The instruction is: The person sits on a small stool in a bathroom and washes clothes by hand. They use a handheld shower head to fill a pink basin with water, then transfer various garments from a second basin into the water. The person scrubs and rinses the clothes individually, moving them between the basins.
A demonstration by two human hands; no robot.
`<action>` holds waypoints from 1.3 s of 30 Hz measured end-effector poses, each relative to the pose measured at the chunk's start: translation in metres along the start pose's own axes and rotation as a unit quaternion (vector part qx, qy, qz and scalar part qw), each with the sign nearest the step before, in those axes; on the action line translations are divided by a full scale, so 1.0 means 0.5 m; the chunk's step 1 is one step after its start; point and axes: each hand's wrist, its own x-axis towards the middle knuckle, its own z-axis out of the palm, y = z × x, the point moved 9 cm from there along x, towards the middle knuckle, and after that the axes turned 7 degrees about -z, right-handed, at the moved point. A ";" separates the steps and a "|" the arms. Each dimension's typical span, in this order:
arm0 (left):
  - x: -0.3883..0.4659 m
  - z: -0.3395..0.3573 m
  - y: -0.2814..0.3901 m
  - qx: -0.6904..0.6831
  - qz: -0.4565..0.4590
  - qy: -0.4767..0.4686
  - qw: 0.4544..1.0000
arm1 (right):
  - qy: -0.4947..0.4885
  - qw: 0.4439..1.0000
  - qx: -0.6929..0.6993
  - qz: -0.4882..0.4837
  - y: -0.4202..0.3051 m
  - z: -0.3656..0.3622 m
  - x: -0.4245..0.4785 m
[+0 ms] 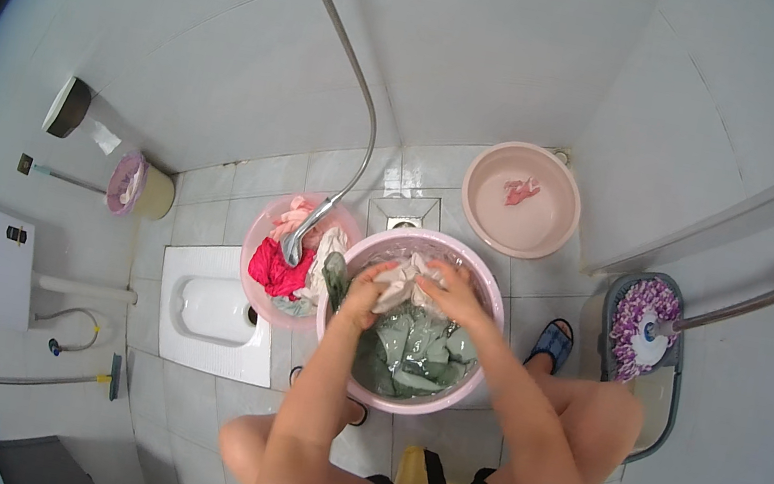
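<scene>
Between my knees stands a large pink plastic basin [479, 378] with water and soaked green cloth [415, 349]. Over its far half, my left hand [365, 293] and my right hand [454, 294] both grip a wet off-white cloth [407, 283]. A dark green piece of cloth [334, 275] hangs over the basin's left rim. Against that side sits a second pink basin [253, 236] holding red, pink and white clothes [280, 268]. A chrome shower head [292, 248] lies on those clothes, its metal hose running up.
A shallow pink basin [470, 217] with a small pink cloth [521, 190] is at the far right. A squat toilet [217, 310] lies left. A mop bucket [668, 408] with a purple and white mop [644, 321] stands right. A floor drain [404, 222] is beyond the large basin.
</scene>
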 end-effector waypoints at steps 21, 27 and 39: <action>0.009 -0.107 -0.062 -0.048 0.084 0.117 0.988 | -0.088 0.989 -0.094 -0.071 0.059 0.026 -0.011; -0.009 -0.076 -0.052 0.083 0.097 0.123 0.984 | 0.011 0.984 -0.116 0.139 0.094 0.004 -0.009; -0.068 0.040 -0.042 -0.273 0.041 -0.128 0.953 | 0.124 0.960 -0.076 -0.238 -0.342 0.086 -0.187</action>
